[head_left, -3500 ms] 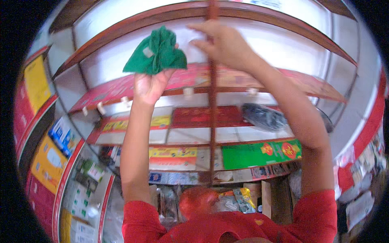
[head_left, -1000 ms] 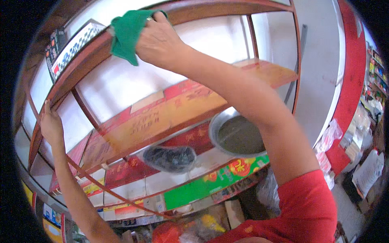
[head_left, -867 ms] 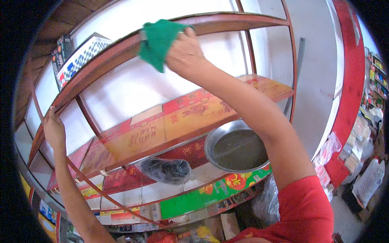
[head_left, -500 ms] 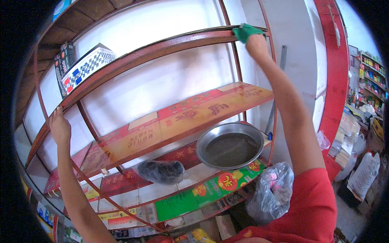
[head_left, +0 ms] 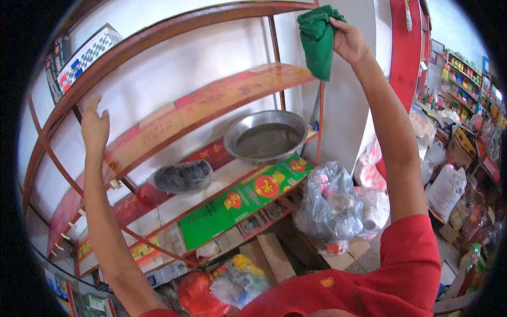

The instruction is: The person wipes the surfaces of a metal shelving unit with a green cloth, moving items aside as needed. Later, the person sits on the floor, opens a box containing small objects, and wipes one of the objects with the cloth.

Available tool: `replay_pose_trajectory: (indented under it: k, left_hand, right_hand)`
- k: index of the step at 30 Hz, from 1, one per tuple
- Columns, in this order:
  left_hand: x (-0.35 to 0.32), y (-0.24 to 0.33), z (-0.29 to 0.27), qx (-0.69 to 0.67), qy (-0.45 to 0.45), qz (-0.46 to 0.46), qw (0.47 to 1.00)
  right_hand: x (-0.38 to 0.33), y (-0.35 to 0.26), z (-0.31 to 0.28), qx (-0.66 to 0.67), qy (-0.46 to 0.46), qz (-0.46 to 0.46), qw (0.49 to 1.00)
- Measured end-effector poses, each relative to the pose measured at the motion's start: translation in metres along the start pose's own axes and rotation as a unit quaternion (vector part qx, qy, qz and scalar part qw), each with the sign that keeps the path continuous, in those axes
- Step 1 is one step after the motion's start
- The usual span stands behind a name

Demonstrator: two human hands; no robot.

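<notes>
A crumpled green cloth (head_left: 318, 45) hangs from my right hand (head_left: 349, 43), pinched between thumb and fingers. It is held up at the right end of the shelving, in front of the upright post. My left hand (head_left: 96, 127) is raised at the left with its fingers apart, holding nothing, just below the reddish-brown upper shelf edge (head_left: 158, 39). Between the hands runs a middle shelf (head_left: 211, 100) covered with flattened cardboard. On the lower shelf stands a wide metal basin (head_left: 231, 142) with murky water in it.
A dark bundle in clear plastic (head_left: 182, 177) lies left of the basin, behind a green cardboard sheet (head_left: 211, 224). Boxes (head_left: 90, 55) stand on the upper shelf. Filled plastic bags (head_left: 330, 203) sit right of the shelving, and a red bag (head_left: 200, 293) lies below.
My right hand has lifted the green cloth off the upper shelf's right end. My left hand has let go of the shelf edge. The view has shifted, showing more floor.
</notes>
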State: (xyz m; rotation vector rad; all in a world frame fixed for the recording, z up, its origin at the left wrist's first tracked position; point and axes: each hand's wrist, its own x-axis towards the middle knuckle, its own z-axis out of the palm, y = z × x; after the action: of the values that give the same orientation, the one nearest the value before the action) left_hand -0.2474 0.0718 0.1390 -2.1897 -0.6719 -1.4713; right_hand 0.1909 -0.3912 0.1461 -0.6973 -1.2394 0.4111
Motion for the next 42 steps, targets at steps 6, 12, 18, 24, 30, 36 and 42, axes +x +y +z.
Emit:
replay_pose_trajectory:
  k: [6,12,18,24,30,36,42]
  left_hand:
    - [-0.036,0.104,0.012,-0.294,-0.201,-0.031,0.934]
    - [-0.081,0.206,0.07,-0.401,-0.327,-0.016,0.856]
    - [-0.126,0.313,0.147,-0.622,-0.336,-0.226,0.67]
    - [-0.164,0.338,0.24,-0.568,-0.384,-0.372,0.626]
    - [-0.16,0.383,0.246,-0.535,-0.332,-0.53,0.569]
    - [-0.233,0.353,0.381,-0.392,-0.375,-0.485,0.686]
    - [-0.208,0.388,0.361,-0.472,-0.304,-0.606,0.563]
  right_hand:
    - [-0.011,0.033,0.007,0.002,0.007,0.079,0.997]
    - [-0.017,0.107,-0.002,-0.412,0.123,0.189,0.883]
    - [-0.012,0.204,-0.063,-0.373,0.013,0.072,0.925]
    - [-0.055,0.321,-0.092,-0.726,-0.284,0.082,0.621]
    - [-0.086,0.343,-0.086,-0.656,-0.329,0.234,0.638]
    - [-0.095,0.407,-0.065,-0.599,-0.448,0.125,0.652]
    - [-0.104,0.471,-0.14,-0.72,-0.373,0.185,0.555]
